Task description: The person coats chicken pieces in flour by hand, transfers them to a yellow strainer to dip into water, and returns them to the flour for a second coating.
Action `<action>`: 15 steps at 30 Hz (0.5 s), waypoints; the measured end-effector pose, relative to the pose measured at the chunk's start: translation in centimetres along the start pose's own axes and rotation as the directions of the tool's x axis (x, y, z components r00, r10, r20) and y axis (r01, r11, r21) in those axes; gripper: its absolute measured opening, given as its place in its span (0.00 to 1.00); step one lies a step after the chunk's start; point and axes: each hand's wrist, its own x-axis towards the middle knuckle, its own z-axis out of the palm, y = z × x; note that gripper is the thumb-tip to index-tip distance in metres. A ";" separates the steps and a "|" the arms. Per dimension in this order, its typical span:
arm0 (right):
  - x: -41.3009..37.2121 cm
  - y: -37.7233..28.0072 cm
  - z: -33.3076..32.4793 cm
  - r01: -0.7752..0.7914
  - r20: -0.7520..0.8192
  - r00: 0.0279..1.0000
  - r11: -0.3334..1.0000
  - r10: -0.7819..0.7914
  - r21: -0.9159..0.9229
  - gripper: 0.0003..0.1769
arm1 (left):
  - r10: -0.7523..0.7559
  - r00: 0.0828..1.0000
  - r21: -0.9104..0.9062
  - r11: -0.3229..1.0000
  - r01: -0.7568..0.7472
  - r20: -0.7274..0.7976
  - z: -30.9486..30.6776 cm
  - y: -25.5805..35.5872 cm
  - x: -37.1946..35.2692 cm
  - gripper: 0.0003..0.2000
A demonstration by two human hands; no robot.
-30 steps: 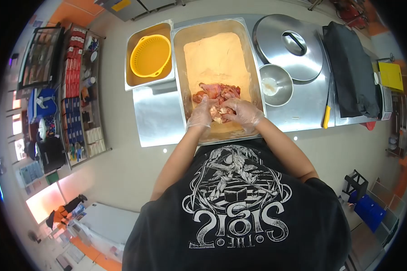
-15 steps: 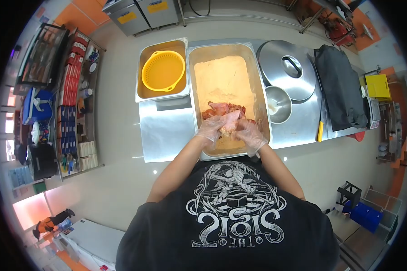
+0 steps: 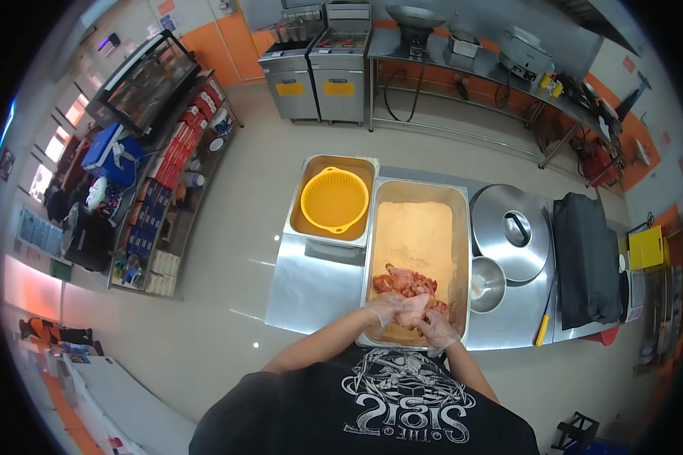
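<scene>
Both hands wear clear plastic gloves and work at the near end of a deep metal tray [image 3: 465,227] that holds pale orange powder [image 3: 413,231]. A pale pink piece of raw meat [image 3: 413,309] is between them. My left hand [image 3: 385,309] is closed on its left side, and my right hand [image 3: 437,331] grips its right edge. Just beyond the hands, darker red meat pieces [image 3: 410,281] lie in a heap on the powder.
Left of the tray, a yellow strainer [image 3: 335,200] sits in a smaller metal pan [image 3: 294,220]. On the right are a steel bowl [image 3: 487,285], a round lid [image 3: 511,233], a yellow-handled knife [image 3: 542,329] and a black cloth-like cover [image 3: 584,262].
The camera view has tilted up and shifted, so the table appears lower and further right, with the fryers and back counter now showing. The pink piece stays between both hands.
</scene>
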 end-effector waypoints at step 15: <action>-0.5 -2.1 1.6 -0.028 -0.022 0.999 0.996 0.030 0.090 0.16 | 0.047 0.994 0.262 0.965 -0.020 -0.097 0.0 4.6 -3.2 0.23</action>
